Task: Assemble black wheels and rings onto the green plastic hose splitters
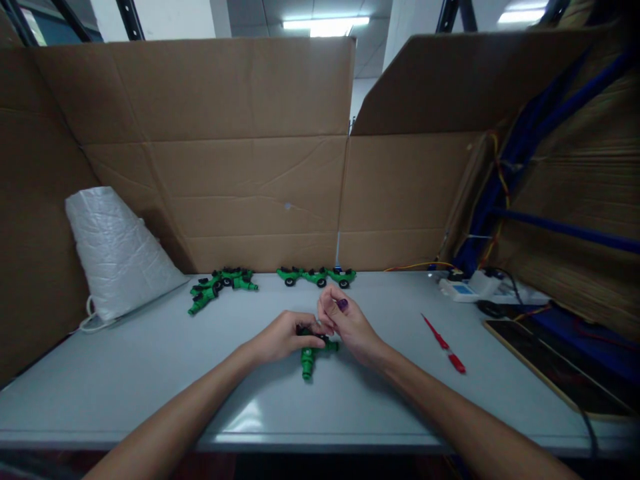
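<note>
Near the middle of the table, my left hand (pixel 295 333) is closed round the dark upper part of a green toy piece (pixel 307 363), whose green end points toward me. Another green part sticks out to the right beneath my fingers. My right hand (pixel 350 327) is beside it, touching or nearly touching my left fingertips, with its fingers curled in a pinch; something dark purple shows at the thumb. What those fingers hold, if anything, is too small to tell.
Green toy vehicles (pixel 315 277) stand in a row at the back, with a cluster of green pieces (pixel 225 283) to their left. A red screwdriver (pixel 443 343) lies right. A silvery bag (pixel 120 253) is far left, a power strip (pixel 465 290) and dark panel (pixel 550 367) far right.
</note>
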`<act>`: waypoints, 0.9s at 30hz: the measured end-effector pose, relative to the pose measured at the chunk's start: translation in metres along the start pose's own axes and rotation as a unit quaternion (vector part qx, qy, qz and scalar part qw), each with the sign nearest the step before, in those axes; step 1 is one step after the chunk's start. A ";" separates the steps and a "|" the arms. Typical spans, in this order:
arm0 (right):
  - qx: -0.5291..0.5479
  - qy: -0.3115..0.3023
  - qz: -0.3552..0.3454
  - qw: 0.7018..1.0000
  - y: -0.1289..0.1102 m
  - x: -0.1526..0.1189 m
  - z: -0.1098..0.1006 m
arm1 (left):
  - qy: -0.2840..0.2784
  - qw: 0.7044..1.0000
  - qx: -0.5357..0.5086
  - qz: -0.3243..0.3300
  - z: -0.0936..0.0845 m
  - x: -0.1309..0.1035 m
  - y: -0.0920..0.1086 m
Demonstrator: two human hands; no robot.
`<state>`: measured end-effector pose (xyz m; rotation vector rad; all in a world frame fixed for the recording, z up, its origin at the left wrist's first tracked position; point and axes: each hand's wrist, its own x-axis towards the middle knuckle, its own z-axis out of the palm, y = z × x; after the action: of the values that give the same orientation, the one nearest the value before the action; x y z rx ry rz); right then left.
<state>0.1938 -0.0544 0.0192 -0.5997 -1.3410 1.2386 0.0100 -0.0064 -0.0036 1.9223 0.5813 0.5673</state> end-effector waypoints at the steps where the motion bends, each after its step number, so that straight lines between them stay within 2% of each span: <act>1: 0.013 0.002 0.002 1.000 0.000 0.000 0.000 | -0.001 1.000 0.004 0.000 0.000 0.000 0.001; 6: 0.103 0.067 0.007 0.992 -0.008 0.005 -0.008 | 0.016 0.999 0.042 -0.016 -0.003 -0.003 0.002; 11: 0.044 0.111 -0.033 0.992 -0.014 0.010 -0.020 | 0.038 0.996 0.084 -0.006 -0.003 -0.003 0.003; 17: -0.056 0.085 -0.062 0.993 -0.010 0.008 -0.019 | 0.046 0.991 0.127 0.004 -0.003 -0.003 0.008; 27: -0.146 0.019 -0.087 0.985 -0.005 -0.001 -0.011 | 0.035 0.993 0.112 0.003 0.001 -0.002 0.007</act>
<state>0.2063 -0.0538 0.0211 -0.6905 -1.5220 0.8928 0.0099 -0.0115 0.0021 2.1225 0.7104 0.5956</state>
